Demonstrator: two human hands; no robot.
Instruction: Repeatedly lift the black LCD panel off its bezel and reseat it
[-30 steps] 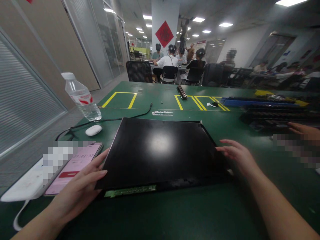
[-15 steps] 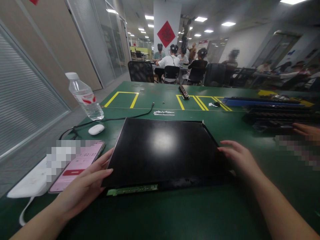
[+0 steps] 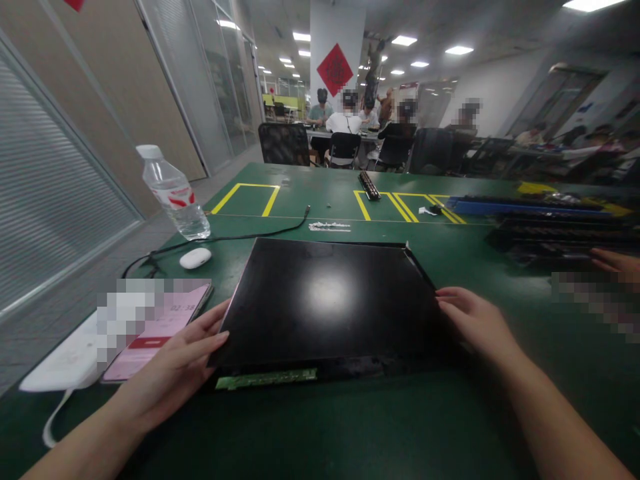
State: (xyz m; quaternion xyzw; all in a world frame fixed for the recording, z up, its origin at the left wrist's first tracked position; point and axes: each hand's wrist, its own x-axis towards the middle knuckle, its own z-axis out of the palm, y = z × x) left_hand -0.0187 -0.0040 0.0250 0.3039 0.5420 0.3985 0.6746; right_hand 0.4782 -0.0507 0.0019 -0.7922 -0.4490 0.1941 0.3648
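Observation:
A flat black display panel (image 3: 320, 307) lies in front of me over the green table, a bright reflection in its middle. Along its near edge shows a green circuit board strip (image 3: 267, 379). My left hand (image 3: 183, 360) is closed on the panel's left edge, thumb on top and fingers partly hidden below. On the opposite side, my right hand (image 3: 473, 323) pinches the right edge with thumb and fingertips. A thin dark frame piece (image 3: 417, 261) shows along the panel's far right corner; whether it is attached I cannot tell.
Left of the panel are a pink-screened phone (image 3: 160, 333), a white device (image 3: 65, 363), a white earbud case (image 3: 195, 259), a black cable (image 3: 240, 236) and a water bottle (image 3: 175, 197). Dark strips (image 3: 550, 233) lie at right, near another person's hand (image 3: 617, 261). Yellow tape (image 3: 270, 200) marks the table.
My right hand's fingers have closed onto the panel's right edge, where they were more spread. The left hand keeps its hold. The view has shifted slightly.

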